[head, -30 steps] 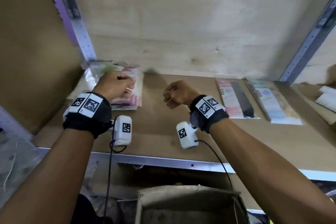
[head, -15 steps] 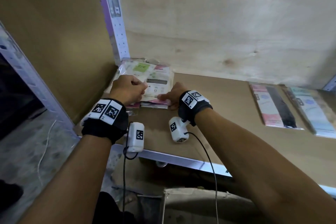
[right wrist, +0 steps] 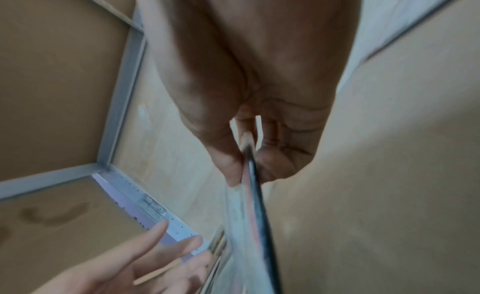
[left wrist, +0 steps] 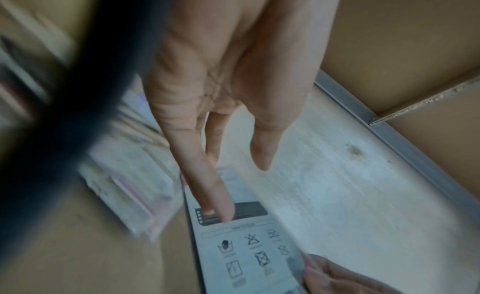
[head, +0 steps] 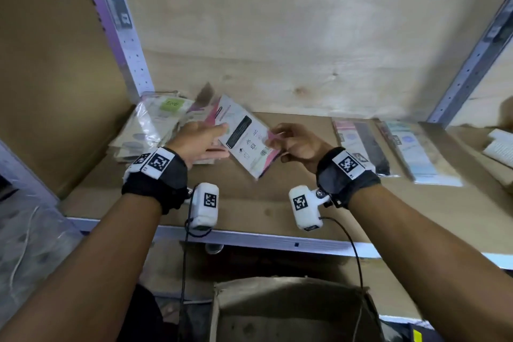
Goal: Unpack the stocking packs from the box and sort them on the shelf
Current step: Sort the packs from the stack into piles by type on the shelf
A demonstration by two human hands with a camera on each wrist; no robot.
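Observation:
My right hand (head: 276, 139) pinches the right edge of a white and pink stocking pack (head: 245, 134) and holds it tilted just above the shelf board (head: 249, 203). The right wrist view shows the thumb and fingers clamped on the pack's edge (right wrist: 249, 212). My left hand (head: 215, 141) is open beside it, fingers straight. One of its fingertips (left wrist: 219, 213) touches the dark bar printed on the pack (left wrist: 249, 255). A stack of similar packs (head: 151, 126) lies in the shelf's back left corner. The open cardboard box (head: 291, 302) stands below the shelf.
Two long flat packs (head: 361, 144) (head: 416, 153) lie side by side on the shelf at the right. A white bundle (head: 499, 147) sits at the far right. Metal uprights (head: 122, 36) frame the bay, and a plywood wall closes the back.
Both hands were on the corner stack half a second ago. My right hand has since lifted one pack off it and drawn it right, and my left hand has opened.

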